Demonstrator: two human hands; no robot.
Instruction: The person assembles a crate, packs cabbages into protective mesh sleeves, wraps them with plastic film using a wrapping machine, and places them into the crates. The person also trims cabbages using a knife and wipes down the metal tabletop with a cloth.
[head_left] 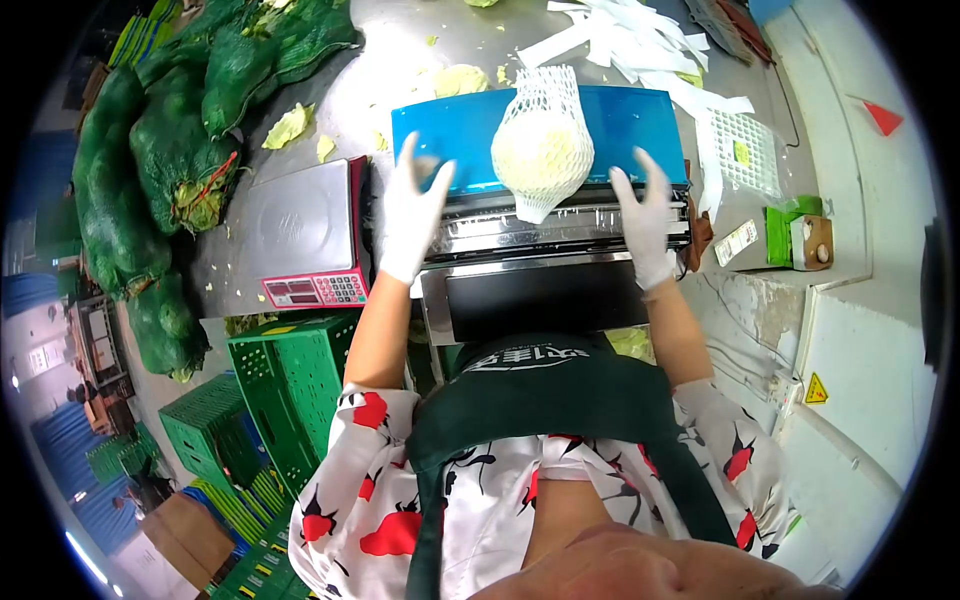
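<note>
A round, pale green cabbage-like head (545,158) in a white foam net (548,88) rests on the blue top plate (445,120) of a metal machine, the net's loose end pointing away from me. To its left, my left hand (412,215) in a white glove has thumb and fingers apart, over the plate's left edge. My right hand (646,215), also gloved, is spread at the right edge. Both hands are apart from the netted head. Nearer to me lies the machine's dark front panel (545,298).
A red-framed scale (305,225) stands left of the machine. Green net sacks (185,150) of vegetables lie beyond it. Leaf scraps (290,126) and white foam nets (625,40) are scattered at the back. Green crates (295,390) stand below left; a small box (810,242) sits right.
</note>
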